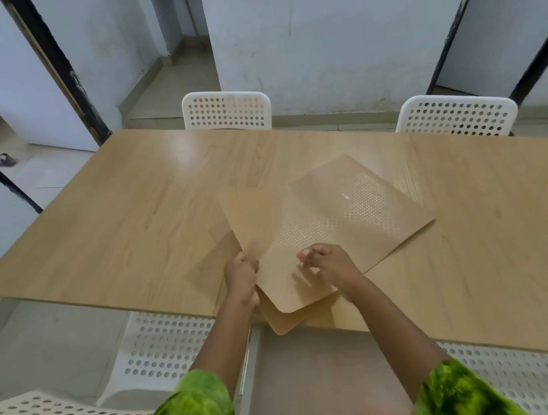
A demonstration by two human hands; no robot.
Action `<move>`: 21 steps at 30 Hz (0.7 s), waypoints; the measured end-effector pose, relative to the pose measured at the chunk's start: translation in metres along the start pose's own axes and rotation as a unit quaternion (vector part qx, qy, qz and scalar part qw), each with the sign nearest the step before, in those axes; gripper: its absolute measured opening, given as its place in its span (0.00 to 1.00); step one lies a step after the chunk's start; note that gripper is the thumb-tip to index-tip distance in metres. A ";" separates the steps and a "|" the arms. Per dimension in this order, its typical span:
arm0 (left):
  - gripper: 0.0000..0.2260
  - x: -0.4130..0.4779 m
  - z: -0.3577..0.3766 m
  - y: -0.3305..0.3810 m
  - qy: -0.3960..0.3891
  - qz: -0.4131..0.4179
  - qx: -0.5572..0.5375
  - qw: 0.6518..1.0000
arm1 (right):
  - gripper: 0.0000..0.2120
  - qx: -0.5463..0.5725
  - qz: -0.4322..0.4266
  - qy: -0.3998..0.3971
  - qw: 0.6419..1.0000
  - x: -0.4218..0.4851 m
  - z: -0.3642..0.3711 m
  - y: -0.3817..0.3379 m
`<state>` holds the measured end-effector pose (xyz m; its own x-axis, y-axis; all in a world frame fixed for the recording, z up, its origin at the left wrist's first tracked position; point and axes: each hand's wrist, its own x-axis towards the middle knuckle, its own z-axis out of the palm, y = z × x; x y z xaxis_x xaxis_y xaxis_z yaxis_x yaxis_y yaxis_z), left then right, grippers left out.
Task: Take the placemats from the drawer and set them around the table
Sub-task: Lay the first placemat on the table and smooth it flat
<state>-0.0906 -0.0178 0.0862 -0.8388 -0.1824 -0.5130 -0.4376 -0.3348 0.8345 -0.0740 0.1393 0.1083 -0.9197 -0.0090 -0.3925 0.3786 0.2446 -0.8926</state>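
Right now the placemats (pixel 320 229) lie fanned in a loose stack at the near edge of the table (pixel 112 220), their near corners hanging past the rim. The left hand (pixel 241 275) pinches the stack's left edge, while the right hand (pixel 329 262) rests on the top sheet with fingers curled, seemingly peeling it off. Thin and slick-looking, the sheets could cling together, so two may lift as one. A careless pull could also drag the overhanging stack off the table. White chairs (pixel 227 110) mark the places not yet set.
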 end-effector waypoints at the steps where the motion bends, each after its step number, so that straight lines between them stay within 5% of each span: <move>1: 0.19 -0.006 0.001 -0.001 -0.016 0.008 -0.018 1.000 | 0.08 0.003 -0.005 0.030 1.000 -0.001 -0.015 -0.001; 7: 0.14 -0.002 -0.029 0.019 -0.043 0.057 -0.048 0.996 | 0.15 -0.101 -0.025 0.168 0.980 0.024 -0.083 -0.004; 13: 0.14 -0.023 -0.054 0.032 -0.086 0.041 -0.061 0.994 | 0.24 -0.185 0.064 0.233 0.952 0.021 -0.149 0.010; 21: 0.18 -0.069 -0.067 0.024 -0.134 0.046 -0.058 0.988 | 0.21 0.071 0.108 0.199 0.971 -0.040 -0.196 0.036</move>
<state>-0.0221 -0.0753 0.1283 -0.9357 0.0298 -0.3516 -0.3290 -0.4339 0.8387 -0.0437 0.3382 0.1354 -0.7737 0.4103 -0.4827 0.5522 0.0633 -0.8313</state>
